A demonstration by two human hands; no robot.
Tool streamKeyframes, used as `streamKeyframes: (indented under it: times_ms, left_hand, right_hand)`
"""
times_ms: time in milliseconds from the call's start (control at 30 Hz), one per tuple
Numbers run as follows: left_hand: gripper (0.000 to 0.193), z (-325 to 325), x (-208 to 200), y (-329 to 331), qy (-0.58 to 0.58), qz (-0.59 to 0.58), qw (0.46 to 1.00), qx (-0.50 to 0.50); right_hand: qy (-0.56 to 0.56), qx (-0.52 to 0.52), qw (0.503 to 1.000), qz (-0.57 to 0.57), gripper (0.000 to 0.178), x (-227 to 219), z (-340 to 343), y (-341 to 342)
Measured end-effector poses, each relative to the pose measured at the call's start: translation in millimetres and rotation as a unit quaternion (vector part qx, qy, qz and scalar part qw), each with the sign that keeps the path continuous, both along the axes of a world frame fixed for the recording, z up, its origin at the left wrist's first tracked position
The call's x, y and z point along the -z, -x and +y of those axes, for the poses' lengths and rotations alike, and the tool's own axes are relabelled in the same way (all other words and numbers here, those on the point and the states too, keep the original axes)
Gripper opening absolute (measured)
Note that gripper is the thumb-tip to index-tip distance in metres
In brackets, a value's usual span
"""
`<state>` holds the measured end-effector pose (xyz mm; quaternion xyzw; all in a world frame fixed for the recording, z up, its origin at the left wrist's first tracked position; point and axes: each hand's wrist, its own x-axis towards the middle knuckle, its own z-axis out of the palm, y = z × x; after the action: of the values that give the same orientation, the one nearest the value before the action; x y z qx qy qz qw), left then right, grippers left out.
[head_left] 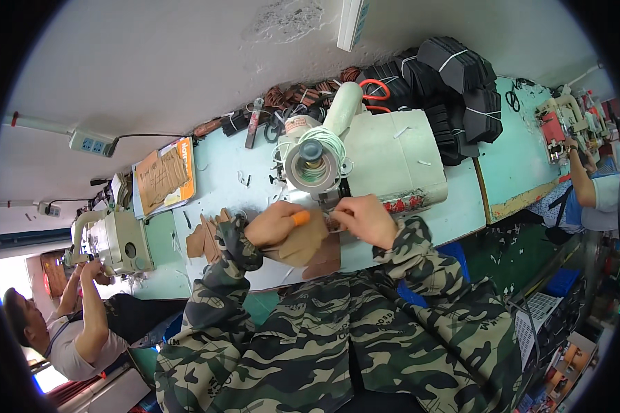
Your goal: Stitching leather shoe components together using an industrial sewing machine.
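Note:
My left hand (pixel 277 226), with an orange cover on one finger, has its fingers closed on a tan flat piece (pixel 300 249) that looks like leather or card. It holds the piece just in front of a cream bench machine (pixel 396 155). My right hand (pixel 367 219) is pinched at the machine's front edge, close to the piece; what its fingertips hold is hidden. A ring-shaped spool with pale green cord (pixel 332 143) sits on top of the machine. Beneath the tan piece, a darker brown flat piece (pixel 326 258) hangs at the table's front edge.
More brown pieces (pixel 204 238) lie left of my left wrist. Farther left are a brown-paper-topped stack (pixel 164 175) and another machine (pixel 120 241) with a person working. Bundled black pieces (pixel 455 89) crowd the back right. A second person's arm (pixel 583 182) reaches another machine at far right.

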<state>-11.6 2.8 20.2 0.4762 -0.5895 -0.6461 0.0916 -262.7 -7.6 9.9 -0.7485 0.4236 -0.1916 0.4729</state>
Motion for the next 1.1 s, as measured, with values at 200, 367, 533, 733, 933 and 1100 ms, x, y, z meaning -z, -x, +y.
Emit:
streamKeyframes:
  times_ms: [200, 367, 533, 733, 933, 1100]
  left_hand:
    - [0.029, -20, 13, -1, 0.095, -0.027, 0.995, 0.021]
    - [0.028, -14, 21, -19, 0.051, -0.024, 0.998, 0.031]
    - [0.026, -15, 27, 10, 0.29, -0.116, 0.949, -0.046]
    - [0.03, -6, 26, -4, 0.187, -0.118, 0.973, -0.071]
    - [0.03, 93, 20, 19, 0.093, -0.071, 0.988, -0.103]
    - [0.019, 107, 16, 21, -0.069, 0.066, 0.982, -0.163]
  right_hand:
    - [0.129, -0.024, 0.986, 0.098, 0.035, -17, -24, 11]
    - [0.137, -0.116, 0.948, 0.262, 0.04, -20, -30, 2]
    - [-0.141, -0.182, 0.973, 0.004, 0.024, -24, -54, 51]
    - [0.148, -0.162, 0.956, 0.193, 0.021, -20, -43, 12]
    - [0.299, 0.095, 0.948, 0.05, 0.021, -44, -51, 52]
    - [0.351, 0.117, 0.918, 0.144, 0.03, -13, -23, 61]
